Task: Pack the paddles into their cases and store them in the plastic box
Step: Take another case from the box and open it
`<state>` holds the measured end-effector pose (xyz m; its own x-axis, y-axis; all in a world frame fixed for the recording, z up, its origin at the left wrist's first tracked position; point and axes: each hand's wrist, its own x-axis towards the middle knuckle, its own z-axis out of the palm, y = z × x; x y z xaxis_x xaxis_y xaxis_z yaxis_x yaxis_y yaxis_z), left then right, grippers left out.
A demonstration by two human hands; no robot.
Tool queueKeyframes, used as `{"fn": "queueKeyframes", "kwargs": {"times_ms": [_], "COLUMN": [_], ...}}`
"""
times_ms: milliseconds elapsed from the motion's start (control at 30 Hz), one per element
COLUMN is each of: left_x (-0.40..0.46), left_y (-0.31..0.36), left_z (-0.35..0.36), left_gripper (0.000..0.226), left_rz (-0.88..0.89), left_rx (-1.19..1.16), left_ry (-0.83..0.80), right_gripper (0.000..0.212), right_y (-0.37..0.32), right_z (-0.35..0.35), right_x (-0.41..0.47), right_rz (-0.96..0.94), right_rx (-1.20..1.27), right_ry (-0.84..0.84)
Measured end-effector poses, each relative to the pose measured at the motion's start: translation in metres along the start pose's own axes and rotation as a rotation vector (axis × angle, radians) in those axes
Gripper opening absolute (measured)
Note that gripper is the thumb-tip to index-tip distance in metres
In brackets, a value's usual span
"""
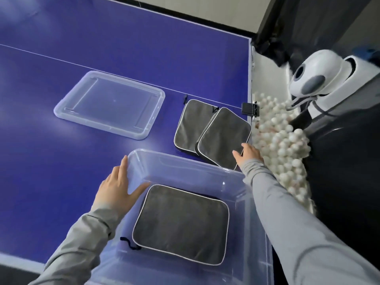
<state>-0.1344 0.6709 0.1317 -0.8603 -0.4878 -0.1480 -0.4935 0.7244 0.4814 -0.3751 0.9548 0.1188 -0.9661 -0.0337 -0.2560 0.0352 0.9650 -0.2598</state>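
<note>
Currently I'm watching the left hand (115, 187) resting flat with straight fingers against the left wall of the clear plastic storage box (185, 161), which is sitting on the blue counter (61, 48). One grey zipped paddle case with white piping (181, 223) is lying inside it. The right hand (247, 154) is touching the nearer of two overlapping grey cases (224, 134), fingers loosely extended; I'm unable to confirm a grasp. A clear lid (109, 103) is lying apart.
</note>
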Motion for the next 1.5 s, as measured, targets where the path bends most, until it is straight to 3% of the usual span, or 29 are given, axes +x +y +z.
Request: {"fn": "queueKeyframes", "kwargs": {"times_ms": [167,467,633,767,900,1033,1267,1500], "left_x": [0.003,0.004,0.004,0.005,0.004,0.006,0.006,0.007], "left_y": [0.0,0.003,0.003,0.004,0.002,0.001,0.0,-0.002], "left_z": [-0.001,-0.003,-0.003,-0.002,-0.002,-0.001,0.0,0.002], "left_gripper": [0.09,0.079,0.08,0.081,0.083,0.083,0.083,0.077], "left_rz": [-0.1,-0.123,-0.121,-0.115,-0.098,-0.09,-0.081,-0.069], "left_rx": [-0.112,-0.081,-0.053,-0.056,-0.054,-0.056,-0.032,-0.018], "left_ry": [-0.012,-0.027,-0.027,-0.019,-0.02,-0.021,-0.015,-0.014], "right_gripper": [0.063,0.081,0.071,0.081,0.092,0.095,0.067,0.065], "right_y": [-0.003,0.005,0.016,0.013,0.004,-0.007,-0.035,-0.058], "right_z": [0.019,0.059,0.062,0.06,0.054,0.042,0.011,-0.017], "right_x": [0.048,0.092,0.1,0.099,0.093,0.085,0.05,-0.007], "right_rz": [0.203,0.451,0.459,0.515,0.514,0.457,0.109,-0.093], "right_rx": [0.098,0.337,0.496,0.595,0.523,0.577,0.949,1.123], "right_ry": [-0.209,-0.182,-0.278,-0.113,0.071,0.162,0.336,0.369]}}
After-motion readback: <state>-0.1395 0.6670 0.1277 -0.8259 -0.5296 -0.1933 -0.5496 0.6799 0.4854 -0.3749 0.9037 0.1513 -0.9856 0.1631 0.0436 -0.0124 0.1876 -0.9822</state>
